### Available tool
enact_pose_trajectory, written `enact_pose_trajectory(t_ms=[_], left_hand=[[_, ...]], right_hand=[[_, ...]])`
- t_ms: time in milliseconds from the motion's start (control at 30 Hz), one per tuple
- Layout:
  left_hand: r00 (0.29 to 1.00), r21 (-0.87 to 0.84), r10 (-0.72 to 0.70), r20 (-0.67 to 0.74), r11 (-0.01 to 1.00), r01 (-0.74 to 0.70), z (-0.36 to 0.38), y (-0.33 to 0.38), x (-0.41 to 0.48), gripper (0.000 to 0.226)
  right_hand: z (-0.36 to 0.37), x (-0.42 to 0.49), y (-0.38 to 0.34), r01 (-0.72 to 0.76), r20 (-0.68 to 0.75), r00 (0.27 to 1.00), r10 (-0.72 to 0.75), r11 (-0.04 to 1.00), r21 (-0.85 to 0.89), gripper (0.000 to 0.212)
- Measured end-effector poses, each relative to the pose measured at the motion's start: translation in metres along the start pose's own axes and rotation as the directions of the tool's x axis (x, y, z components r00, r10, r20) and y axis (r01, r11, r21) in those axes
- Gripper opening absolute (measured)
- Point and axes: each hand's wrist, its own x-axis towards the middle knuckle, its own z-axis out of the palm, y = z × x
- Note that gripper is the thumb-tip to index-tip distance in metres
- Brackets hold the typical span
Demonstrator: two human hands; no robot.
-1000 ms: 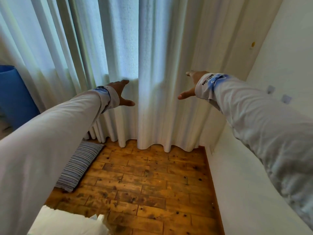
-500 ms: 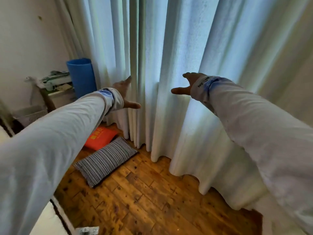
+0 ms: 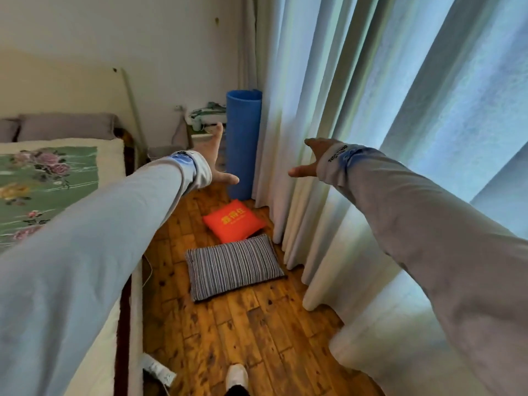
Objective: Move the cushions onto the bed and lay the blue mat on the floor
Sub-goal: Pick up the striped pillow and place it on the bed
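Though unheld, cushions (image 3: pixel 233 271) below empty grip (image 3: pixel 215 164)

1. Both arms in long, loose sleeves, pale grey-white fabric with light creasing.
2. Left sleeve (image 3: pixel 94 252): cuff turned back, blue lining showing, small dark print at the cuff edge, unreadable.
3. Right sleeve (image 3: pixel 428 235): cuff also folded, blue inner band, dark block lettering across it, too blurred to read.
4. Bare hands, no gloves.
5. One white shoe (image 3: pixel 236 375) with dark trouser hem above.
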Motion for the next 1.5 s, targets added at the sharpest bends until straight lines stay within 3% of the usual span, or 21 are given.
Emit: enact_pose_trajectory(t_ms=[233, 533, 633, 733, 833, 900, 1067, 1167, 1233, 1367, 1500], left_hand=[[0.992, -0.032, -0.127, -0.014, 0.991, 0.126, 0.005, -0.054, 0.134, 0.135], [0.968, -0.013, -0.243, 0.056, 0.970, 0.244, 0.005, -0.098, 0.252, 0.128], [0.947, -0.039, -0.315, 0.061, 0.947, 0.317, 0.013, -0.116, 0.275, 0.124], [0.910, -0.047, -0.411, 0.052, 0.910, 0.413, 0.029, -0.135, 0.295, 0.124], [0.849, -0.089, -0.524, 0.071, 0.844, 0.529, 0.057, -0.151, 0.322, 0.125], [0.818, -0.153, -0.566, 0.102, 0.803, 0.576, 0.080, -0.156, 0.337, 0.129], [0.699, -0.166, -0.672, 0.244, 0.682, 0.713, 0.150, -0.166, 0.374, 0.129], [0.669, -0.218, -0.694, 0.267, 0.632, 0.743, 0.193, -0.170, 0.387, 0.123], [0.659, -0.246, -0.704, 0.264, 0.611, 0.752, 0.226, -0.181, 0.393, 0.112], [0.591, -0.289, -0.756, 0.281, 0.520, 0.803, 0.338, -0.227, 0.401, 0.080], [0.470, -0.318, -0.792, 0.389, 0.363, 0.876, 0.506, -0.297, 0.395, 0.077]], right_hand=[[0.003, 0.172, -0.011, 0.069, 0.053, 0.997, -0.064, 0.993, -0.093, 0.106], [-0.007, 0.329, -0.042, 0.187, 0.104, 0.980, -0.170, 0.965, -0.182, 0.088], [0.007, 0.374, -0.062, 0.276, 0.109, 0.959, -0.260, 0.947, -0.163, 0.090], [0.032, 0.427, -0.074, 0.386, 0.077, 0.921, -0.383, 0.922, -0.039, 0.092], [0.062, 0.489, -0.093, 0.432, 0.299, 0.876, -0.378, 0.892, -0.137, 0.107], [0.086, 0.517, -0.105, 0.479, 0.366, 0.842, -0.396, 0.861, -0.171, 0.105], [0.148, 0.570, -0.119, 0.559, 0.354, 0.789, -0.502, 0.826, -0.073, 0.098], [0.196, 0.590, -0.127, 0.575, 0.432, 0.759, -0.487, 0.813, -0.094, 0.096], [0.238, 0.607, -0.134, 0.574, 0.410, 0.758, -0.508, 0.817, -0.051, 0.087], [0.361, 0.627, -0.157, 0.558, 0.463, 0.752, -0.469, 0.827, -0.069, 0.095], [0.528, 0.643, -0.167, 0.564, 0.514, 0.711, -0.481, 0.826, -0.008, 0.092]])
